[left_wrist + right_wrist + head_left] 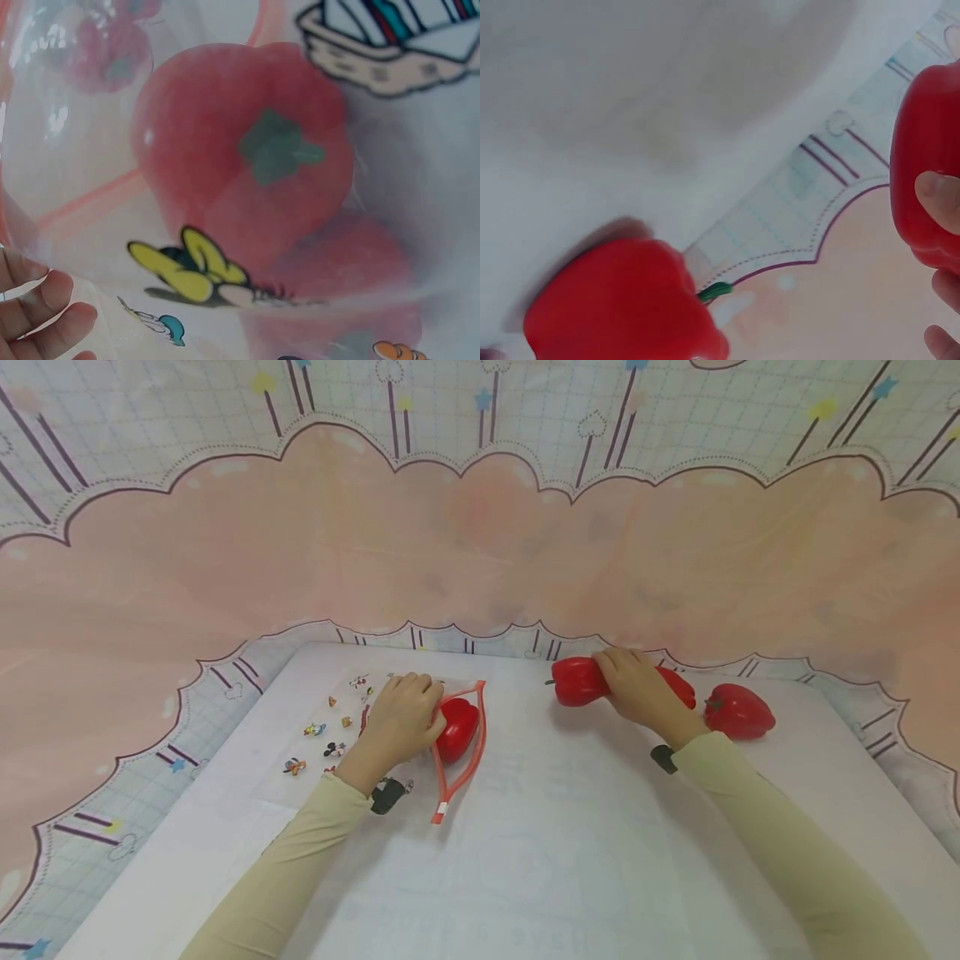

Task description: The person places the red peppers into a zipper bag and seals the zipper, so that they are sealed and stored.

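Observation:
My left hand (401,714) grips the edge of a clear zip bag (335,749) printed with cartoon figures; its orange-red zip mouth (483,731) gapes to the right. Inside sits a red bell pepper (459,727). Seen through the plastic in the left wrist view, this pepper (202,127) shows a green stem, with another red pepper shape (345,277) below it. My right hand (637,689) holds a red bell pepper (576,681) raised over the table, thumb on its side in the right wrist view.
Behind the right hand is another red bell pepper (677,685), partly hidden. One more red bell pepper (740,710) lies to its right. The white tabletop (525,860) meets a patterned pink cloth (450,560) at the back. Dark wrist straps are on both arms.

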